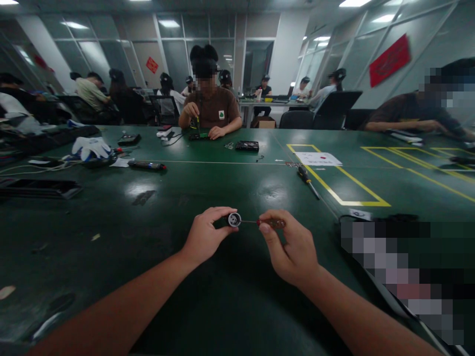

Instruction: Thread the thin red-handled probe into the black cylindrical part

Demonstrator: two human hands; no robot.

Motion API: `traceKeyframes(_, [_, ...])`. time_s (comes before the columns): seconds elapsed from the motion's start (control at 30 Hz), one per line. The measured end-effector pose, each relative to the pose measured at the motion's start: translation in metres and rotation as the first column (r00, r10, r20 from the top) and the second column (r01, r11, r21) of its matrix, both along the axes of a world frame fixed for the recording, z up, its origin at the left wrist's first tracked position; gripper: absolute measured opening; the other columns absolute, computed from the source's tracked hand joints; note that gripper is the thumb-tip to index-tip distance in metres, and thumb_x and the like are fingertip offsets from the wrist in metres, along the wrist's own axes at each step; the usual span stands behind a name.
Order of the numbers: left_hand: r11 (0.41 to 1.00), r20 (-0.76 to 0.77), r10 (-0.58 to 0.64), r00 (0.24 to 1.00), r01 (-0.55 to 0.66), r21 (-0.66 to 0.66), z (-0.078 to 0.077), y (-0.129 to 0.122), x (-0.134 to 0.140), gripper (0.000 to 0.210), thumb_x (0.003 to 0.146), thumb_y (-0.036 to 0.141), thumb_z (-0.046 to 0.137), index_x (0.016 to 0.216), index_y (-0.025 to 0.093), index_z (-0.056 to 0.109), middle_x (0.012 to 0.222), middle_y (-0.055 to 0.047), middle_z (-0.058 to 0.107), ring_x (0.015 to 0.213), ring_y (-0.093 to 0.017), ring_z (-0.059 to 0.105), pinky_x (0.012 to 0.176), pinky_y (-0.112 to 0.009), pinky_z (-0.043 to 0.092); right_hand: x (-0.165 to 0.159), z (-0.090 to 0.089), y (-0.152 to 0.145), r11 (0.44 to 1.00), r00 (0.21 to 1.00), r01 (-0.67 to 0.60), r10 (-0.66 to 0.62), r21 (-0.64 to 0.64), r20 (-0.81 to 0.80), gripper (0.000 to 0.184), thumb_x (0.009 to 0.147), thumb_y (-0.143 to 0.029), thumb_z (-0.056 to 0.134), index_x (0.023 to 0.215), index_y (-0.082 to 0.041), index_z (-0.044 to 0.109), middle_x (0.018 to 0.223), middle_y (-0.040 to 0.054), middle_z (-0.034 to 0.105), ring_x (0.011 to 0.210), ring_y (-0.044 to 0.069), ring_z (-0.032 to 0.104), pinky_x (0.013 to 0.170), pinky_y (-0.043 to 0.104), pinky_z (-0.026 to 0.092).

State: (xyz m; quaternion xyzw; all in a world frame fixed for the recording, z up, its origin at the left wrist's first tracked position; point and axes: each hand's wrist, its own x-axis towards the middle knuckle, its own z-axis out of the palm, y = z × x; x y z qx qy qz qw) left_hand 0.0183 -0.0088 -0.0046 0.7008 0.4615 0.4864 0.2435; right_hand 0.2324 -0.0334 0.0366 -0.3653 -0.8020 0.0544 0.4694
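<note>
Right grip point(291, 242) around crosswise screwdriver point(276, 223), tip leftward; left grip point(203, 236) around round-ended part point(234, 219).

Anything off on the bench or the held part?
Mildly: the green table has a dark, ragged patch breaking its gloss, beyond and left of the left hand; stain or wear, can't tell. A loose pale scrap lies farther left. Nothing stands out on the round part.
</note>
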Motion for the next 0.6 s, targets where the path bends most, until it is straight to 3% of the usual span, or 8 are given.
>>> traceKeyframes(0.2, [1.000, 0.008, -0.007, 1.000, 0.007, 0.002, -0.0019, 0.0016, 0.0001, 0.037, 0.074, 0.011, 0.083, 0.109, 0.023, 0.077, 0.113, -0.006, 0.077, 0.108, -0.024, 0.070, 0.102, -0.043, 0.053, -0.0012, 0.0017, 0.0013, 0.998, 0.996, -0.056, 0.056, 0.013, 0.067, 0.009, 0.099, -0.018, 0.053, 0.106, -0.022, 0.057, 0.088, 0.0038, 0.068, 0.078, 0.018, 0.067, 0.071, 0.032, 0.053])
traceKeyframes(0.6, [1.000, 0.004, -0.010, 1.000, 0.010, -0.003, -0.0012, 0.0012, -0.0002, 0.038, 0.074, 0.014, 0.084, 0.110, 0.024, 0.077, 0.115, -0.006, 0.076, 0.110, -0.025, 0.070, 0.103, -0.044, 0.052, -0.0005, 0.0029, -0.0010, 0.996, 0.995, -0.088, 0.087, 0.009, 0.049, 0.010, 0.099, -0.019, 0.053, 0.107, -0.023, 0.057, 0.088, 0.0037, 0.069, 0.077, 0.018, 0.067, 0.070, 0.032, 0.054])
